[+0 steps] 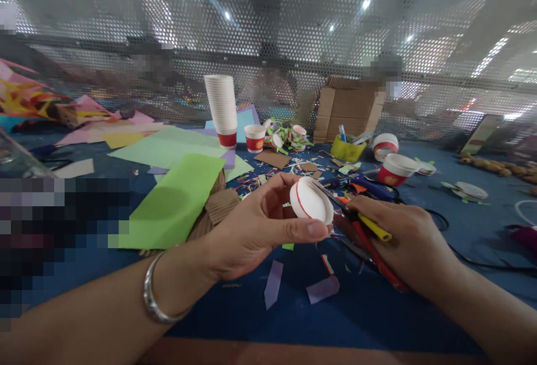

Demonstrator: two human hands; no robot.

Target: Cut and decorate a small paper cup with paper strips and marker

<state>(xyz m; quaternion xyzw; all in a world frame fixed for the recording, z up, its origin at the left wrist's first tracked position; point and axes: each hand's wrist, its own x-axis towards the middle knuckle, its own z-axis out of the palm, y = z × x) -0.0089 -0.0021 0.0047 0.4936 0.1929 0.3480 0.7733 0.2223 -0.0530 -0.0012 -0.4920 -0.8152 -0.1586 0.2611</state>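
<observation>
White paper, ringed by a thin red line: a cut-down cup (311, 201), held above the table just ahead of me. My left hand (255, 225) grips it, thumb pressed under the rim and fingers curled behind, with a silver bangle (157, 298) on that wrist. My right hand (403, 236) is closed around scissors (361, 225) with red and yellow handles; their blades point at the cup's right edge. I cannot tell whether the tips touch it.

To cut cleanly, I judge I should pinch the cup firmly, hold my thumb clear of the blades, and turn the cup rather than the scissors.

Purple scraps (322, 289) lie on the blue table (369, 309) below. Farther left is a green sheet (176, 197). Beyond stand a stack of cups (221, 108), a cardboard box (346, 110) and a perforated metal screen (293, 29).
</observation>
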